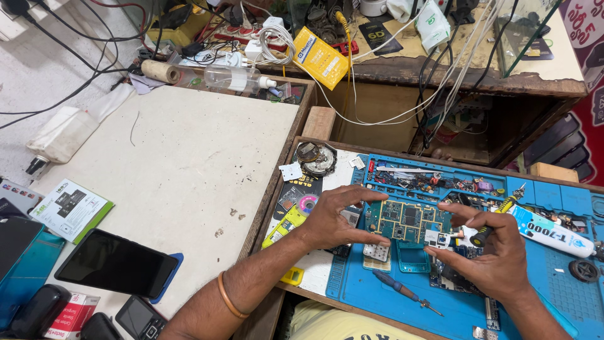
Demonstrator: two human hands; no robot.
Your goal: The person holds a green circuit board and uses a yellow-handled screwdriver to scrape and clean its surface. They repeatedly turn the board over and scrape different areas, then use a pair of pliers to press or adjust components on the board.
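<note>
A green circuit board [404,220] lies on the blue work mat [535,296] at the right. My left hand [333,220] grips the board's left edge between thumb and fingers. My right hand [494,249] is at the board's right side, holding a yellow-and-black handled tool [500,214] whose tip reaches toward a small white part [437,238] at the board's lower right corner. An orange bangle [228,296] sits on my left forearm.
On the mat lie a blue screwdriver [406,291], a white glue tube [553,232], small metal shields [377,252] and several loose parts in tray slots [434,179]. A black phone [116,263], boxes and a keypad phone [139,318] sit on the white counter [189,157]. Cables hang behind.
</note>
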